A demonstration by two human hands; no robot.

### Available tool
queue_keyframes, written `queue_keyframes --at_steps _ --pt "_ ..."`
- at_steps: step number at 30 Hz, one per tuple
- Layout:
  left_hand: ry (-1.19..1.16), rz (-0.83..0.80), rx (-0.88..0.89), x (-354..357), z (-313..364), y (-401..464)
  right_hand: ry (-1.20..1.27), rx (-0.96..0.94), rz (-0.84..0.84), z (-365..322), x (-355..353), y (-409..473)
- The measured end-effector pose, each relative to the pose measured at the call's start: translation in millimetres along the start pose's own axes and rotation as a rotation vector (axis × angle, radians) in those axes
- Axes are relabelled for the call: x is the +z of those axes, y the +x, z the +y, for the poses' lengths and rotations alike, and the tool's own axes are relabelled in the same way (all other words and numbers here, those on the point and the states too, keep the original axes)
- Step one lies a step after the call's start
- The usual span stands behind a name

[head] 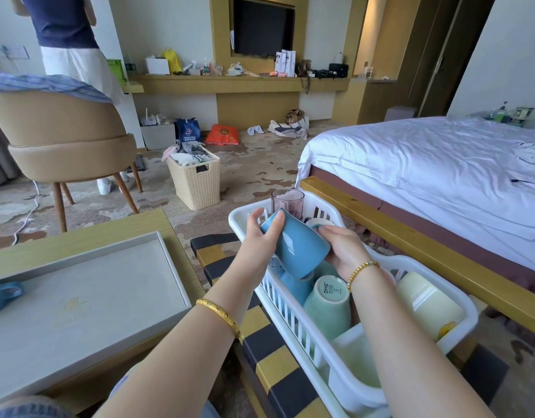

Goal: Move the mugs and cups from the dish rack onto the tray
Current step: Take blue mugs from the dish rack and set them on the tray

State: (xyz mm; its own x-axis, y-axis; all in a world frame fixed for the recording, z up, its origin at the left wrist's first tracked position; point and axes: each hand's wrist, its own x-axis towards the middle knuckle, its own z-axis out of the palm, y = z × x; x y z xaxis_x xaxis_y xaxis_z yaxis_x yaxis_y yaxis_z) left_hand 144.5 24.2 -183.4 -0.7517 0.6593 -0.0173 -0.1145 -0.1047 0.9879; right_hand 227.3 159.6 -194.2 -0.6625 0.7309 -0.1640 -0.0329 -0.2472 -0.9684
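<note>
A blue mug (296, 245) hangs tilted above the white dish rack (459, 300). My left hand (261, 236) grips its rim end and my right hand (341, 248) holds its base and handle side. In the rack lie a green cup (328, 303) bottom up, another blue cup (293, 285), a pale yellow cup (426, 300), a light green container (355, 357) and a purple glass (287, 200) at the far end. The grey tray (88, 300) sits on the low table at left, with one blue mug (2, 295) at its left edge.
The rack rests on a black-and-yellow checked bench (257, 324). A wooden bed frame (426, 251) with white bedding runs along the right. A wicker basket (195, 179) and a tan chair (67, 137) stand on the carpet beyond; a person stands at far left.
</note>
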Motion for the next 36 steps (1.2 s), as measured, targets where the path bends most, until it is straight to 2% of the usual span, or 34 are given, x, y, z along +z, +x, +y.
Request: queue_keyframes --at_steps 4,7,10,16,22,29,36 --pt "0.126 0.103 -0.14 12 -4 4 -0.093 -0.039 0.112 0 0 -1" --pt "0.098 0.131 -0.228 19 -1 2 -0.165 -0.144 0.187 -1 1 -2" --pt "0.019 0.113 -0.18 14 5 0 -0.238 -0.245 0.185 -4 8 -6" --pt "0.057 0.198 0.003 -30 38 -1 -0.476 -0.423 0.031 -23 44 -12" --pt "0.134 0.284 0.098 -109 71 -17 -0.58 -0.476 -0.16 -23 120 -15" --pt "0.327 0.47 0.044 -209 75 -45 -0.71 -0.4 -0.251 30 230 -33" --pt "0.483 0.491 -0.007 -299 46 -69 -0.897 -0.298 -0.386 106 314 -45"
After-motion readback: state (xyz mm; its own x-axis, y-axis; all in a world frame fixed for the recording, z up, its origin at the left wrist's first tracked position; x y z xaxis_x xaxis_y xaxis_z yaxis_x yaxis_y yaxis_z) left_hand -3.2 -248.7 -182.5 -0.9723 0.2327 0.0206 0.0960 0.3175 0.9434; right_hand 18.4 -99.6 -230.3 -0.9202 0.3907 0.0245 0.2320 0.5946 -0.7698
